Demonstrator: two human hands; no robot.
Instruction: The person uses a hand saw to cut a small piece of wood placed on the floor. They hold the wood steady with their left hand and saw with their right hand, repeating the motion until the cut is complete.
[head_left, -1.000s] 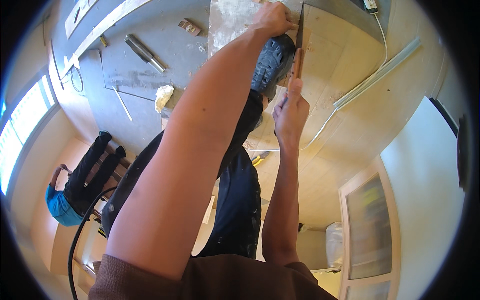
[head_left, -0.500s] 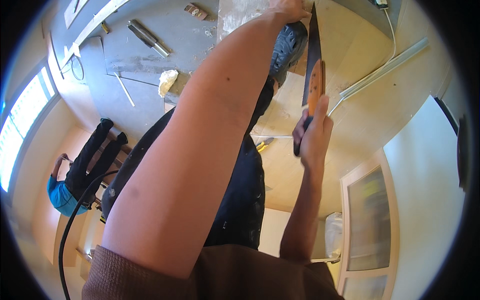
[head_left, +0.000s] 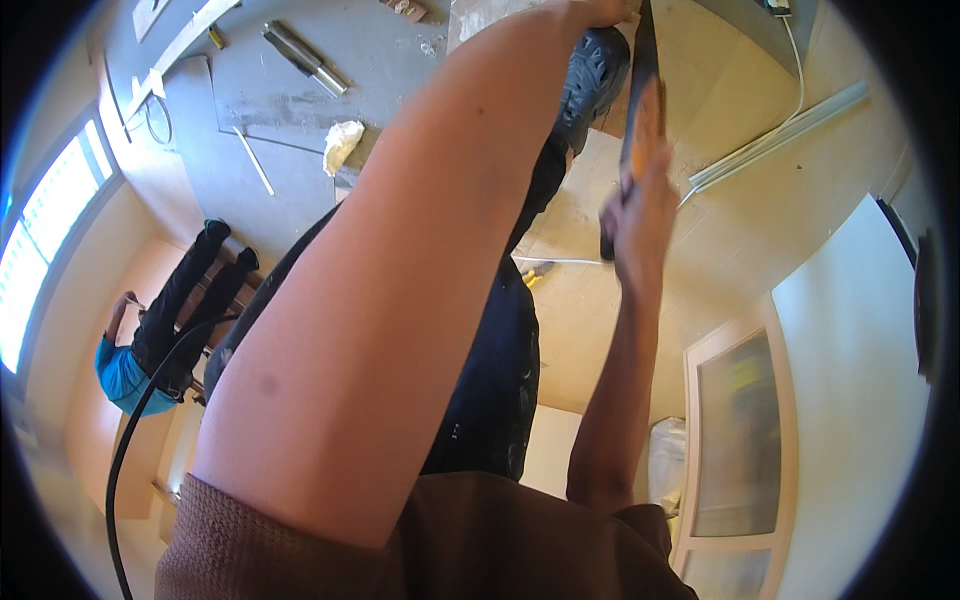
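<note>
My right hand [head_left: 640, 215] is wrapped round the handle of a handsaw [head_left: 647, 125] with an orange-brown and black grip. Its dark blade points away from me and runs out of the top edge. My left arm stretches across the middle of the view. At its end, my left hand [head_left: 603, 10] is by a stained, whitish board [head_left: 480, 18], close beside the blade; its fingers are mostly cut off by the top edge. A dark clog-like shoe [head_left: 592, 90] on my foot is just below that hand. Where the blade meets the board is out of view.
On the grey sheet at left lie a metal cylinder tool [head_left: 303, 58] and a crumpled pale wad [head_left: 343, 147]. Yellow-handled pliers [head_left: 538, 274] and a white cable rest on the floor. Metal strips [head_left: 780, 137] lie at right. Another person [head_left: 135, 375] is at far left.
My right hand has pushed the saw forward, away from me. The left hand stays by the board, and the whole view has shifted slightly.
</note>
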